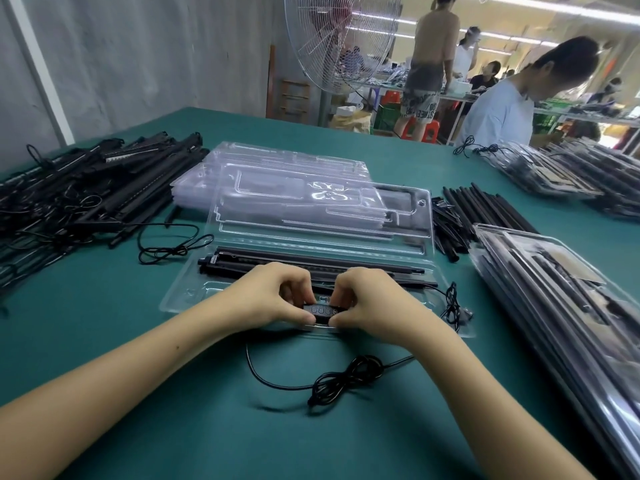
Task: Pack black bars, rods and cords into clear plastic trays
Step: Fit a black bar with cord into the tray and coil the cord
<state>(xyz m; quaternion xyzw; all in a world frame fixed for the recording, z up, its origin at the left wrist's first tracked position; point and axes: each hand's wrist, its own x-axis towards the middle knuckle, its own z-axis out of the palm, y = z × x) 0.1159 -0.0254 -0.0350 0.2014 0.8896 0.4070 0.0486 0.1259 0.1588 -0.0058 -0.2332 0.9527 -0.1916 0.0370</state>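
Observation:
An open clear plastic tray [194, 289] lies in front of me on the green table, its lid [408, 216] folded back. Long black bars [311, 263] rest in the tray's far slots. My left hand [273, 296] and my right hand [367, 303] both pinch a small black controller [323, 311] with a row of buttons, held over the tray's near edge. Its black cord runs down to a coiled bundle [343, 379] on the table near me. A second cord bundle [453, 304] lies at the tray's right end.
A heap of black bars with cords [76, 195] fills the left. Empty clear trays [277, 171] are stacked behind. Loose black rods [474, 209] lie to the right, with packed trays [561, 289] beside them. A person [502, 109] works at the far right corner; a fan [341, 39] stands behind.

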